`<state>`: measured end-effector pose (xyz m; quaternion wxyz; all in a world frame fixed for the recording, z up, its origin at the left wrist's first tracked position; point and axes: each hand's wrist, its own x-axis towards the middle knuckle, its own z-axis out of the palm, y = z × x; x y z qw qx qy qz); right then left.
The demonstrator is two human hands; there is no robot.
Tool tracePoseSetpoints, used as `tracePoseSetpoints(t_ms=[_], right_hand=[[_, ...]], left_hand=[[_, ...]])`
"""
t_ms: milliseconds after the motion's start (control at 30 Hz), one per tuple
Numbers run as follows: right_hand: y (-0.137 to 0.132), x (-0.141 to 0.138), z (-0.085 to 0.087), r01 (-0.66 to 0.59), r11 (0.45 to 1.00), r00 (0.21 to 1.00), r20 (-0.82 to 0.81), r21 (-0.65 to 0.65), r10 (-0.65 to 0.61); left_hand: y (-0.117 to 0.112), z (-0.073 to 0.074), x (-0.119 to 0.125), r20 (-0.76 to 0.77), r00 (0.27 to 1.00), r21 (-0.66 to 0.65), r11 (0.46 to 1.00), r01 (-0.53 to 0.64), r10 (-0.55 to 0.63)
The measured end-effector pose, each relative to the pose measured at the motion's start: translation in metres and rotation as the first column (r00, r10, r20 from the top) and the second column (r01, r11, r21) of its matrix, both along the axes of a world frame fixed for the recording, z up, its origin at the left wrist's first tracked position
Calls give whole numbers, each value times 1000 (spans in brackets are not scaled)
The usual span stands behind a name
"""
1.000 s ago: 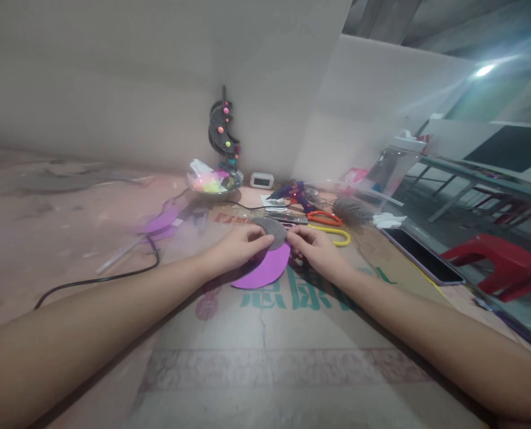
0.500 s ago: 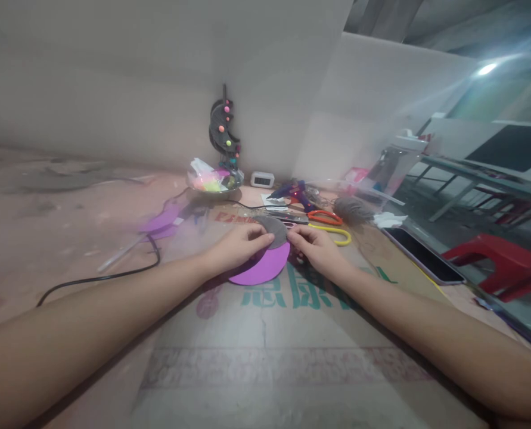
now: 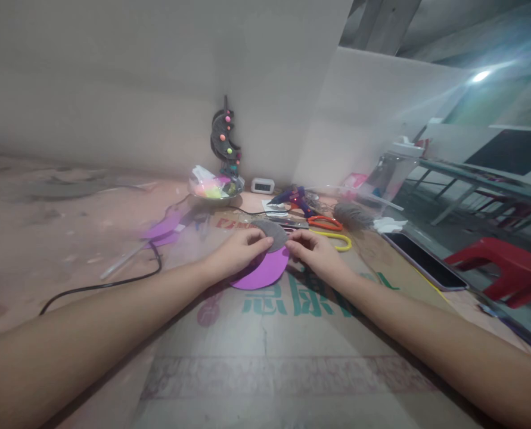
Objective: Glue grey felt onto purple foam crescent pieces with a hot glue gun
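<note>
A grey rounded piece (image 3: 274,232), felt-like, overlaps the top of a purple rounded sheet (image 3: 261,273) over the cardboard. From the left, my left hand (image 3: 241,249) grips the grey piece, thumb on top and fingers curled behind. My right hand (image 3: 313,251) is closed in a pinch at the right edge where grey and purple meet; its fingertips hide what lies between them. Just beyond the hands are scissors with orange handles (image 3: 325,223) and another pair with a yellow handle (image 3: 346,241).
Cardboard (image 3: 229,369) covers the table's middle. Behind stand a clear bowl (image 3: 216,193), a decorated grey crescent (image 3: 218,140), a small white clock (image 3: 262,186) and a glue gun (image 3: 294,199). A phone (image 3: 426,262) lies right, a black cable (image 3: 99,281) and purple pieces (image 3: 164,229) left.
The whole scene sits slightly lower in view, as the camera has tilted a little. Both hands stay at the grey piece, with only slight shifts of the fingers.
</note>
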<state>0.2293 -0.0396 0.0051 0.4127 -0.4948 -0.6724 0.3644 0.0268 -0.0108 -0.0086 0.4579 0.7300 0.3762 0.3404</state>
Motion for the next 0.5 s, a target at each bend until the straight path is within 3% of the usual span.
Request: tracePoseSetpoints(t_ms=[500], right_hand=[[-1,1,-2,-34,999,999,-18,-20,33]], left_hand=[[0,1,1,-13,1000,-26,999,25,-26]])
